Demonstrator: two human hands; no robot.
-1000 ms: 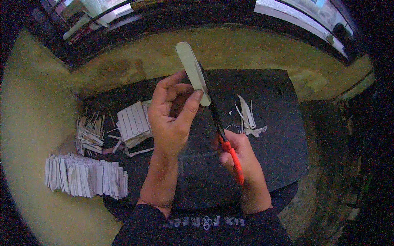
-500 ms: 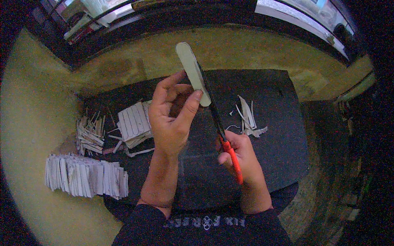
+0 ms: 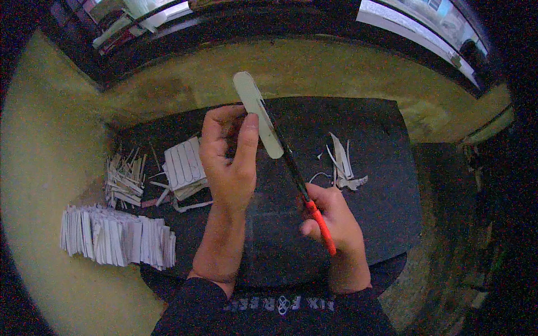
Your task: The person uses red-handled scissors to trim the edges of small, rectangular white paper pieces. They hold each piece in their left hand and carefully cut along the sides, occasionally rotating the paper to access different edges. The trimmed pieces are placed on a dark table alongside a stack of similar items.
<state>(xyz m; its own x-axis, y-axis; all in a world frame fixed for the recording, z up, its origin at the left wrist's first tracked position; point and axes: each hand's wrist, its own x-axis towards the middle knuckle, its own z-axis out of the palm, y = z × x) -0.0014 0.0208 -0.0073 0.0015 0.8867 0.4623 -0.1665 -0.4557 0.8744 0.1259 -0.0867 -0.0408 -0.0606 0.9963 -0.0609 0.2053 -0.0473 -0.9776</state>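
Note:
My left hand pinches a pale strip with rounded ends between thumb and fingers, holding it tilted above the table. In my right hand is a pair of scissors with orange-red handles and long dark blades. Those blades lie along the strip's right edge; whether they are parted is hard to make out. Left of my left forearm sits a stack of pale sheets, the top one marked with rounded strip outlines. Curled offcuts lie beyond my right hand.
The dark table stands against a yellowish wall. Thin scraps are heaped at its left, and a long row of upright pale strips is at the near left. A barred window is above.
The strip and scissors have come slightly lower and nearer, the strip also shifting left. My left thumb now lies further up the strip, leaving more of its lower end uncovered.

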